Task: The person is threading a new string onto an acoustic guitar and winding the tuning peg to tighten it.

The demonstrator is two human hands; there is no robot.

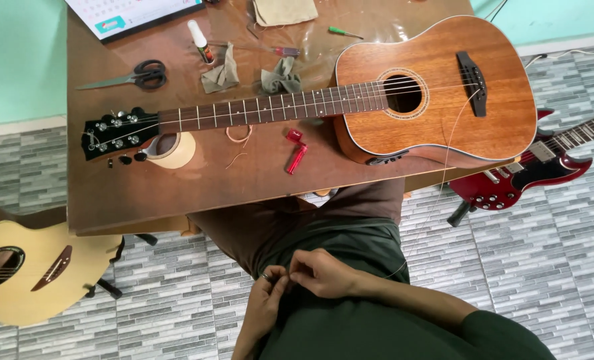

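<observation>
Head view looks down on a brown table (110, 193) with a wooden acoustic guitar (437, 93) lying flat across it, body to the right, headstock (113, 133) to the left. Lying face up like this, the strings and tuning pegs are open to reach from the near edge where the person sits.

Near the bottom of the view, both hands meet over the lap, just off the near edge of the table. The left hand (265, 303) is narrowed to a pinch, thumb and fingertips closed on a small dark ring-like end, probably the end of a guitar string (443, 167). The right hand (323, 273) is also curled in a pinch, touching the left hand's fingertips, so the 2 hands seem to work the same small piece between them. A thin pale string runs from near the guitar's bridge (473, 83), down across the body and off the table toward the hands; it hangs slack in a long curve.

On the table, a red string winder (295, 150) lies just near of the neck, and a roll of tape (173, 150) sits beside the headstock. Farther off lie scissors (133, 77), 2 crumpled cloths (250, 77), a small white bottle (200, 41) and a green screwdriver (343, 32).

A pale acoustic guitar (23, 273) rests on the floor at left, a red electric guitar (530, 167) at right.
</observation>
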